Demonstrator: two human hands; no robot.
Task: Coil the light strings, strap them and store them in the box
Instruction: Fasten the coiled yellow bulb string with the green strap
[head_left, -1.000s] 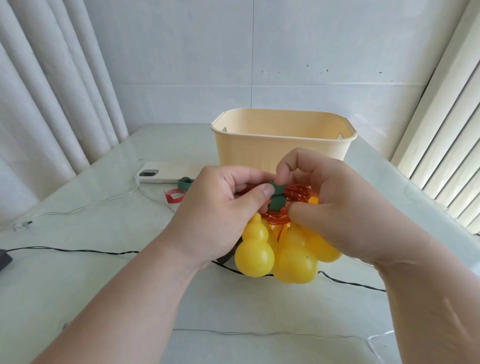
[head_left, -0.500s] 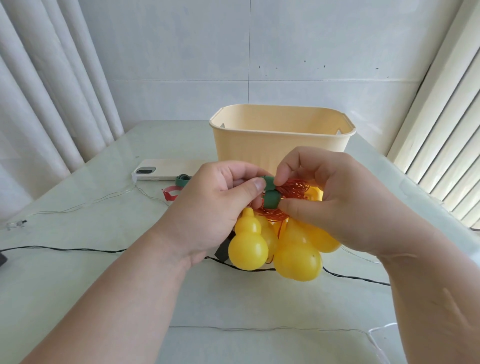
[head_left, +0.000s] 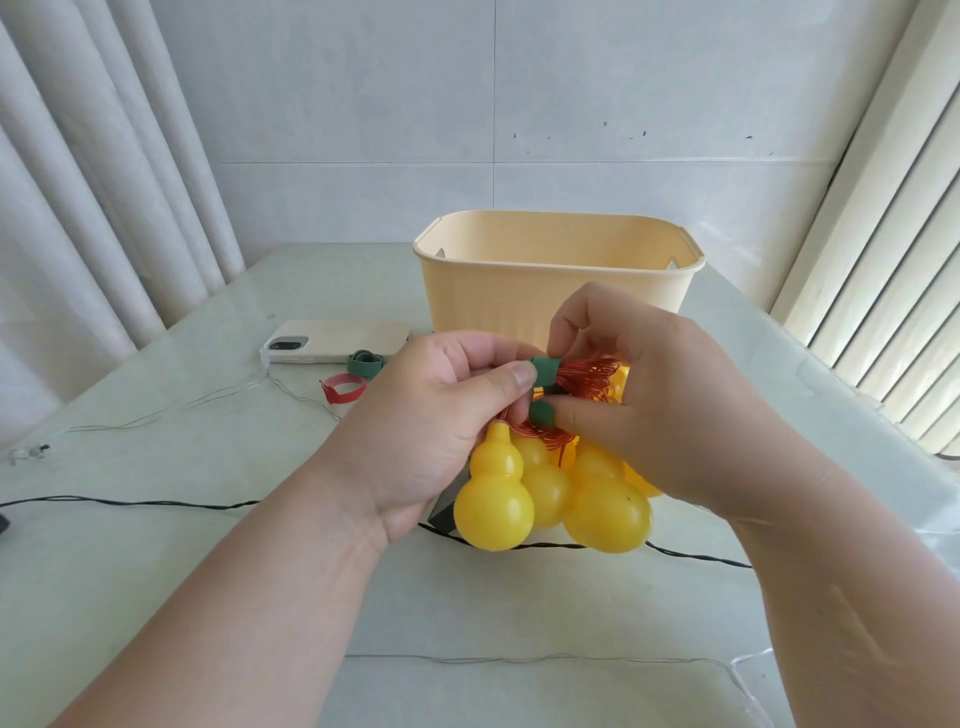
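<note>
Our left hand (head_left: 431, 431) pinches the green strap (head_left: 544, 370) w/ thumb on top. Our right hand (head_left: 670, 410), at 3 o'clock of it, pinches the strap too. The strap wraps the light string (head_left: 589, 376), a red wire coil w/ yellow bulbs (head_left: 493, 506) hanging under, over the bench (head_left: 208, 571). The box (head_left: 556, 291) stands at 12 o'clock, just behind. A phone (head_left: 337, 347) lies at 10 o'clock.

No readable text, label or number shows anywhere.
</note>
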